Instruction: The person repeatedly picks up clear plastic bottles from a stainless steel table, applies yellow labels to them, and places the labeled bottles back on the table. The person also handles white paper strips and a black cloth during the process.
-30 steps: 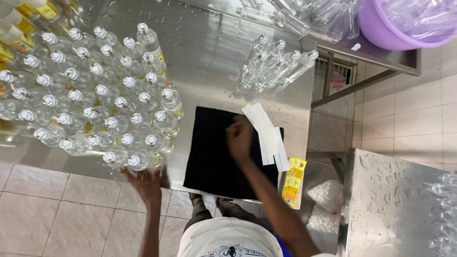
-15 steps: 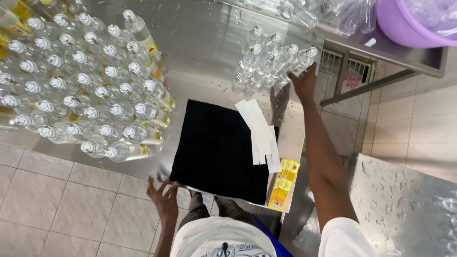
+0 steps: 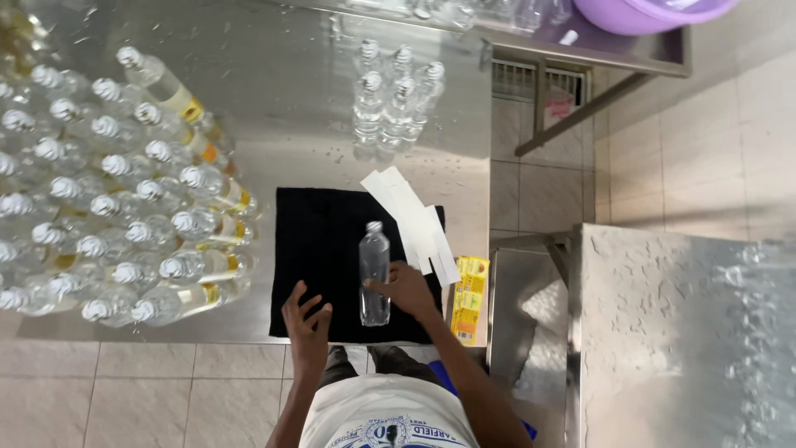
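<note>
On the black cloth (image 3: 319, 249) spread over the steel table (image 3: 290, 99), a clear plastic bottle (image 3: 374, 274) was laid flat, its cap pointed away from the person. The right hand (image 3: 408, 290) was set against the bottle's right side, its fingers curled onto the lower body of the bottle. The left hand (image 3: 305, 319) was held over the near edge of the cloth, fingers spread apart and nothing gripped, just beside the bottle. White label strips (image 3: 410, 220) were fanned across the cloth's far right corner, and a yellow packet (image 3: 469, 290) was placed at its right edge. A large crowd of capped bottles (image 3: 124, 207) was stood to the left, and a small cluster of bottles (image 3: 394, 95) farther back.
</note>
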